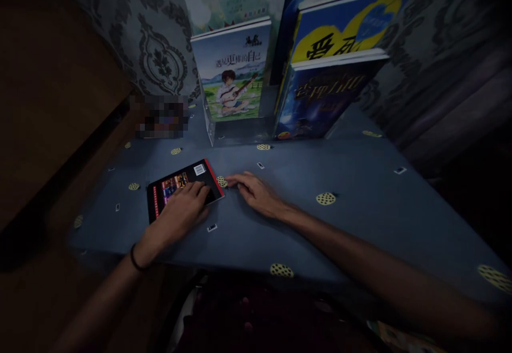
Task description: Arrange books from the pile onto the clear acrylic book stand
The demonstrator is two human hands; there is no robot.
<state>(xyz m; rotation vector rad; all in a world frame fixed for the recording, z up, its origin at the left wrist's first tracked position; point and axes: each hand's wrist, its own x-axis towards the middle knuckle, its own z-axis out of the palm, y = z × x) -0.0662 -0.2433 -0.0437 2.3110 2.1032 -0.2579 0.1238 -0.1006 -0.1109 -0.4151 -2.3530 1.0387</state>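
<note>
A thin black book with a red edge, a white barcode label and small colourful pictures lies flat on the table's left half. My left hand rests on top of it, palm down, fingers stretched out and not wrapped round it. A dark band circles that wrist. Just right of the book's red edge, my right hand lies low over the tablecloth, fingers extended and holding nothing. A small gap shows between its fingertips and the book.
Behind the hands, clear stands hold several upright books, among them one with a guitar player, a dark blue one and a yellow-and-blue one. The blue-grey tablecloth has yellow dotted prints. A pixelated patch covers something at back left.
</note>
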